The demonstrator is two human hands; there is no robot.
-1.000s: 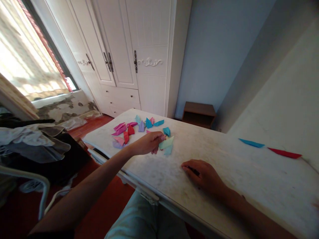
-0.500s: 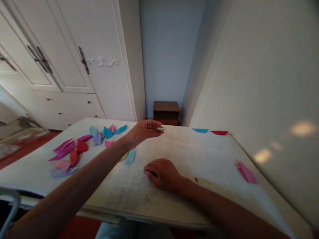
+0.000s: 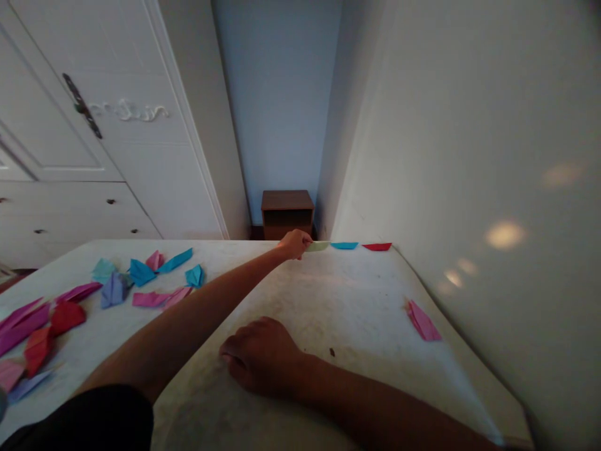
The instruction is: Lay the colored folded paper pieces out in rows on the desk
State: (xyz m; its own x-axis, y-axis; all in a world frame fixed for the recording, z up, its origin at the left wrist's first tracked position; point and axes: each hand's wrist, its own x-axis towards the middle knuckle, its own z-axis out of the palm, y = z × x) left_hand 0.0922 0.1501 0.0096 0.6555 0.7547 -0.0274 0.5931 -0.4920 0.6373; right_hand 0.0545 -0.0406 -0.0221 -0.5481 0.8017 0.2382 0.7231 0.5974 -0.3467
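At the table's far edge, my left hand [image 3: 295, 244] pinches the left end of a pale green folded paper piece [image 3: 319, 247]. That piece lies along the edge, in line with a blue folded paper piece [image 3: 344, 245] and a red one [image 3: 377, 247] to its right. My right hand [image 3: 260, 356] rests on the tabletop closer to me, its fingers curled in a loose fist; no object shows in it. A pink folded paper piece [image 3: 424, 321] lies by itself towards the right side.
Several folded papers in blue, purple, pink and red lie scattered on the left of the white table [image 3: 347, 294], among them a red one [image 3: 68, 317]. A wall [image 3: 469, 156] borders the right side. Beyond stand a white wardrobe [image 3: 141, 169] and a brown cabinet [image 3: 287, 200].
My left hand has carried the pale green paper to the far edge, left of the blue piece. The view has swung to the right. My right hand stays on the table, still curled.
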